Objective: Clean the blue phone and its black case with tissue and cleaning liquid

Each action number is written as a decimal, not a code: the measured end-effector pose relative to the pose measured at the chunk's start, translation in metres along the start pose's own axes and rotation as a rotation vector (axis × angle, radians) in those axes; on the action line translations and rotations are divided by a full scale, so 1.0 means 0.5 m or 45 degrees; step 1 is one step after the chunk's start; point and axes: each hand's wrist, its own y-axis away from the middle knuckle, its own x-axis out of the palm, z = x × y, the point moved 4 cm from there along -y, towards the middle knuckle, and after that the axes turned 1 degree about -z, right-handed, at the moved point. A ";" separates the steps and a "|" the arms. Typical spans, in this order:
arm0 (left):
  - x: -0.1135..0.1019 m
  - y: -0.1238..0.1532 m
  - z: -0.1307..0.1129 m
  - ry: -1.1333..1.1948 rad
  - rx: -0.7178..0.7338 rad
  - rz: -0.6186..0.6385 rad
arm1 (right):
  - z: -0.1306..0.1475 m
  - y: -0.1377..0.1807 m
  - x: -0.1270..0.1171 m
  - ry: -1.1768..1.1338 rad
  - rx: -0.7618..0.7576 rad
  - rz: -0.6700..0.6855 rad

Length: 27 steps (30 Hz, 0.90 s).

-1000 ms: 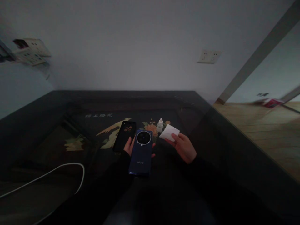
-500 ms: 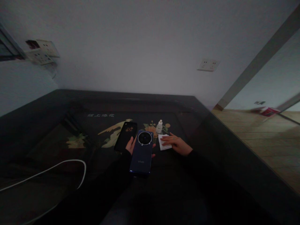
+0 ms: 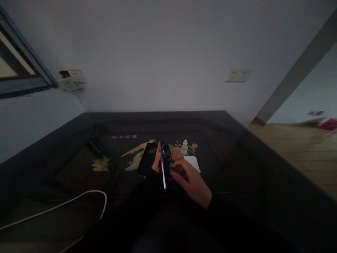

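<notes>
Fingers of my left hand (image 3: 157, 163) grip the blue phone (image 3: 163, 165) edge-on above the dark table (image 3: 237, 165); my right hand (image 3: 193, 181) touches its camera side with curled fingers, though whether they clamp it I cannot tell; the white cloth (image 3: 192, 163) lies flat just beyond, near the small bottle (image 3: 184, 147); the black case (image 3: 146, 159) rests left of the phone.

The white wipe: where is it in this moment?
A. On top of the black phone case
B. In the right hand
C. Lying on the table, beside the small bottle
C: the white wipe lies flat on the table near the small bottle, while both hands hold the phone.
</notes>
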 end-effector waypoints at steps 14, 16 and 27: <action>-0.033 -0.026 0.001 -0.189 0.190 -0.444 | 0.010 -0.009 0.031 0.639 -0.085 -0.064; -0.033 -0.026 -0.002 -0.130 0.144 -0.461 | 0.006 -0.006 0.041 0.698 -0.127 -0.049; -0.004 -0.005 -0.013 -0.092 -0.370 -0.477 | -0.022 -0.017 0.020 0.847 0.063 -0.051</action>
